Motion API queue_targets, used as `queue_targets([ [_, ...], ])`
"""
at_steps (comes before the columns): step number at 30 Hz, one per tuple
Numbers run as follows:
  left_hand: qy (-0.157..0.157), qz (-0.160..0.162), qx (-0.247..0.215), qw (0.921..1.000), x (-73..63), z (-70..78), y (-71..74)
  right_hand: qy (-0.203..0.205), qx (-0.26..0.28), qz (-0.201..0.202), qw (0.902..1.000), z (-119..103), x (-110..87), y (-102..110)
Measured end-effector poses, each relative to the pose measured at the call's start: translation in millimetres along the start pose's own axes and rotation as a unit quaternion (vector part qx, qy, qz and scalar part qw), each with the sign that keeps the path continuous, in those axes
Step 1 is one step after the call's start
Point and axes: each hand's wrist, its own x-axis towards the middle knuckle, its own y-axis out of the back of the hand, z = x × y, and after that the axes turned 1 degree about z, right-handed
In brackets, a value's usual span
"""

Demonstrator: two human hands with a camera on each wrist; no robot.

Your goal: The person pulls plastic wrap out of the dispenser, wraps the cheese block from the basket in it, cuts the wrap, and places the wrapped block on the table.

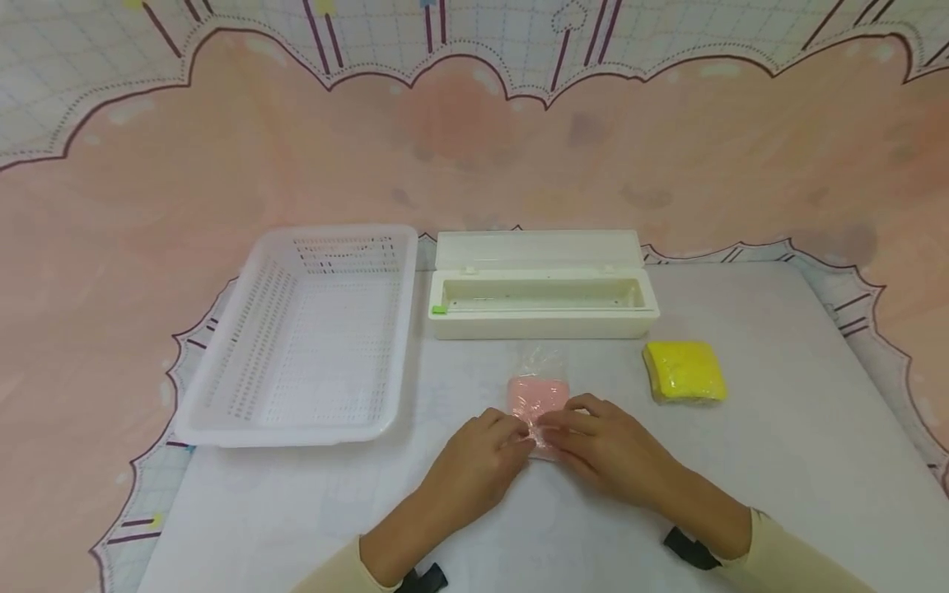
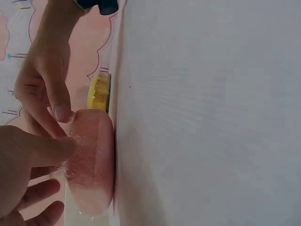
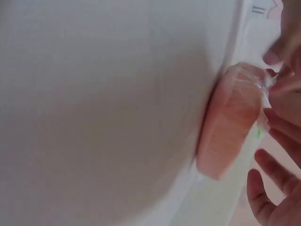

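Note:
A pink block (image 1: 537, 397) in clear plastic wrap lies on the white tabletop, with loose crinkled film at its far end in the head view. My left hand (image 1: 483, 458) pinches the film at the near left of the block. From the other side my right hand (image 1: 617, 451) pinches the film too, with its fingertips close to the left ones. In the left wrist view the pink block (image 2: 91, 162) shows its flat side, and the left thumb (image 2: 51, 149) overlaps the wrap. The right wrist view shows the crinkled film (image 3: 264, 96) gathered between the two hands.
A yellow wrapped block (image 1: 685, 372) lies to the right. Behind the hands stands a long white box (image 1: 544, 325) with its lid raised and a small green tab. A white perforated basket (image 1: 296, 434) stands at the left. The patterned cloth (image 1: 474, 165) surrounds the table.

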Motion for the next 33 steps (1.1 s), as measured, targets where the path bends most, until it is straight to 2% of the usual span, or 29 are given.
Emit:
queue_targets([
  [2, -0.033, -0.004, 0.051, 0.9982, -4.4, 0.9, 2.9, 0.008, -0.034, -0.011, 0.9993, -1.3, -2.8, 3.1],
  [4, -0.041, -0.018, 0.083, 0.9956, -8.1, 2.1, 5.0, 0.011, -0.058, -0.032, 0.9977, -2.2, -5.3, 5.8],
  [8, -0.017, -0.069, 0.109, 0.9915, -12.1, 4.3, 9.5, 0.003, -0.084, -0.088, 0.9926, -2.2, -8.7, 9.9],
  [13, 0.016, -0.165, 0.105, 0.9805, -11.8, 6.2, 11.9, -0.007, -0.068, -0.128, 0.9894, -0.3, -11.8, 8.7],
  [15, 0.022, -0.188, 0.102, 0.9767, -11.3, 6.9, 11.5, -0.01, -0.061, -0.138, 0.9884, 0.4, -12.9, 7.3],
  [21, 0.029, -0.203, 0.078, 0.9757, -10.1, 7.5, 12.1, -0.007, -0.057, -0.156, 0.9862, 1.1, -13.0, 6.2],
  [28, 0.035, -0.235, 0.049, 0.9702, -7.8, -0.4, 6.9, -0.011, -0.042, -0.181, 0.9825, 0.8, -12.8, 6.0],
  [31, 0.043, -0.217, 0.033, 0.9746, -8.2, -1.3, 7.9, -0.026, -0.032, -0.168, 0.985, 2.6, -10.8, 9.3],
  [33, 0.066, -0.181, 0.016, 0.9811, -7.9, 0.1, 9.8, -0.042, -0.024, -0.15, 0.9875, 5.0, -9.1, 11.7],
])
